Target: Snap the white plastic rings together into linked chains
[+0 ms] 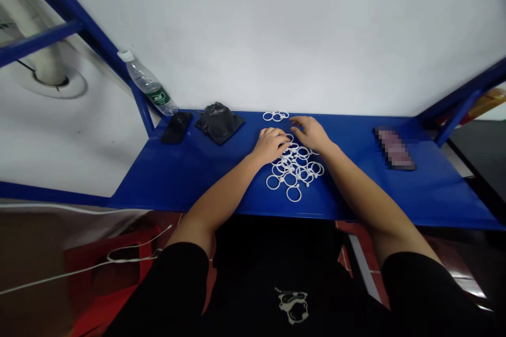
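A pile of several white plastic rings [295,169] lies on the blue table [190,179] in front of me. My left hand [271,143] rests at the pile's upper left edge, fingers curled down onto the rings. My right hand [310,131] lies just beyond the pile's top, fingers bent and pointing left over the rings. Whether either hand pinches a ring is hidden by the fingers. A small separate cluster of white rings [275,115] sits farther back, near the wall.
A black crumpled object on a dark pad [219,121], a black case [176,127] and a tilted water bottle [148,83] stand at the back left. A blurred flat object [394,148] lies at the right. Blue frame bars [460,110] rise at both sides.
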`<state>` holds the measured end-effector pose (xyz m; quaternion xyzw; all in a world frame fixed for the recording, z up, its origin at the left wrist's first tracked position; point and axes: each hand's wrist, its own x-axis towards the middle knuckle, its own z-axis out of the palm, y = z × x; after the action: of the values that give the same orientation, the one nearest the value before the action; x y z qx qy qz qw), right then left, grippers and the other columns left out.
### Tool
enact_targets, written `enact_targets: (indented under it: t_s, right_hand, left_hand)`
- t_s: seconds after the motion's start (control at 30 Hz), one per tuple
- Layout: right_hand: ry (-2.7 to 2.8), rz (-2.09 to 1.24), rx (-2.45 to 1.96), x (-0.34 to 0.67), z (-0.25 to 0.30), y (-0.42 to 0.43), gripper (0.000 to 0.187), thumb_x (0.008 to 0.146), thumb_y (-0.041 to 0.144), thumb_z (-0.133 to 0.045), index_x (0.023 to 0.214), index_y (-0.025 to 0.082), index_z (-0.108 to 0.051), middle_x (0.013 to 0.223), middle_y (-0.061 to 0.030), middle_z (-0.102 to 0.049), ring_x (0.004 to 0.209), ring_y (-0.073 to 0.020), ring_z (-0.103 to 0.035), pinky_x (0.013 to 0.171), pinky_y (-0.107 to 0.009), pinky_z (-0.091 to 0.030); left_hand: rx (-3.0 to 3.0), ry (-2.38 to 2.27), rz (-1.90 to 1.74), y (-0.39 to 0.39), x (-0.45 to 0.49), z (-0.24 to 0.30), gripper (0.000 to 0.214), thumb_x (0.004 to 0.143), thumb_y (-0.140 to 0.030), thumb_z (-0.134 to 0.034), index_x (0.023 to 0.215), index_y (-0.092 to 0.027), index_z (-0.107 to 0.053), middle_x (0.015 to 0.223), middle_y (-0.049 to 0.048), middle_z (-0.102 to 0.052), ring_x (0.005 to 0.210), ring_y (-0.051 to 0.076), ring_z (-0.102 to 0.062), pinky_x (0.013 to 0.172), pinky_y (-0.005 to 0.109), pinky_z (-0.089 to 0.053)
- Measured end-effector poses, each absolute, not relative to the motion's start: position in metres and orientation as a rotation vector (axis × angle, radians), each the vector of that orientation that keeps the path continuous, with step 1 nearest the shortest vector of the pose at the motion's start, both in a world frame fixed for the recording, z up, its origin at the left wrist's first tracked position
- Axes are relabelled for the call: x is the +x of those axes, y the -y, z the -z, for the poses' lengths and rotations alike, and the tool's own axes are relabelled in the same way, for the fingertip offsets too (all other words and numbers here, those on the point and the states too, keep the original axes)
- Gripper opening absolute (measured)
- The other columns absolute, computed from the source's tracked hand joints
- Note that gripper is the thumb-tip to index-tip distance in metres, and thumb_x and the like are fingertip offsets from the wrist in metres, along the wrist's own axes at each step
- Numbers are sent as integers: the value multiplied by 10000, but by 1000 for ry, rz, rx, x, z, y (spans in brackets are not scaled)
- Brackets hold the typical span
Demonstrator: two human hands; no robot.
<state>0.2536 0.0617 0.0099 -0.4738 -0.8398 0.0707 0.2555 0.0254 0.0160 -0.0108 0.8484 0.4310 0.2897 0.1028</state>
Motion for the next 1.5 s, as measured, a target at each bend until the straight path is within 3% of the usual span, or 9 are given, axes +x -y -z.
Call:
enact_targets:
  t_s: [0.13, 0.23, 0.37, 0.7, 0.87, 1.03, 1.2, 1.33, 1.5]
  right_hand:
    - [2452, -129, -1319, 222, -6, -103, 584, 1075, 370, -605, 1601, 127, -679, 1554, -256, -724, 1386, -454, -660, 1209, -649, -506]
    - [2470, -113, -1339, 205, -1, -126, 598, 1096, 424, -599, 1647, 198, -656, 1682, -220, -640, 1518, -469, -568, 1252, -698, -466]
    - [2559, -160, -1347, 202, 6, -129, 510, 1079, 380, -634, 1574, 302, -725, 1689, -144, -656, 1514, -446, -593, 1241, -699, -478]
    - [2530, -158, -1270, 248, 0, -65, 622, 998, 97, -574, 1580, 250, -732, 1664, -138, -686, 1472, -385, -680, 1211, -621, -553]
    - [2249, -255, -1287, 263, 1, -59, 554, 992, 85, -542, 1457, 218, -813, 1420, -118, -840, 1329, -339, -786, 1189, -548, -618]
    - [1978, -333, -1290, 258, -10, -38, 353, 1073, 315, -642, 1371, 241, -814, 1338, -118, -865, 1224, -336, -824, 1079, -519, -657]
    - [1771, -578, -1275, 249, -13, -16, 294, 1038, 489, -751, 1225, 262, -731, 1065, -83, -880, 903, -260, -812, 820, -424, -638]
    - [1757, -685, -1192, 247, -7, -10, 307, 984, 542, -814, 1048, 284, -661, 892, -26, -827, 782, -228, -744, 742, -400, -587]
    - [1858, -704, -1074, 239, -7, -5, 284, 942, 500, -845, 1012, 269, -695, 984, -45, -834, 870, -247, -768, 827, -410, -620]
  left_hand:
    - [2491, -1267, -857, -14, 28, 9, 158, 1095, -347, -790, 1193, -263, -880, 1259, 76, -816, 1268, 308, -670, 1174, 512, -439]
    - [2481, -1297, -825, -13, 27, 9, 170, 1107, -373, -774, 1187, -264, -877, 1234, 72, -821, 1241, 303, -676, 1163, 509, -448]
    - [2463, -1300, -804, -14, 27, 11, 161, 1107, -379, -774, 1162, -271, -881, 1214, 77, -826, 1213, 307, -684, 1115, 505, -481]
    - [2409, -1285, -757, -16, 27, 10, 152, 1106, -345, -772, 1157, -240, -870, 1264, 78, -834, 1241, 298, -730, 1116, 494, -530]
    - [2418, -1203, -767, -17, 26, 13, 114, 1109, -308, -765, 1127, -242, -857, 1220, 55, -860, 1192, 270, -772, 1107, 481, -559]
    - [2428, -1106, -919, -19, 26, 18, 130, 1109, -312, -766, 1192, -236, -831, 1128, 55, -862, 1109, 256, -804, 1098, 490, -593]
    - [2328, -1133, -1328, -16, 22, 20, 469, 1093, -364, -781, 1534, -243, -675, 1453, 129, -745, 1174, 250, -787, 1093, 464, -640]
    - [2422, -1015, -1425, -14, 22, 20, 417, 1078, -413, -801, 1458, -263, -717, 1397, 123, -737, 1268, 282, -756, 1098, 485, -651]
    - [2518, -953, -1439, -13, 27, 23, 253, 1100, -395, -770, 1313, -261, -794, 1287, 107, -769, 1200, 276, -771, 1048, 490, -651]
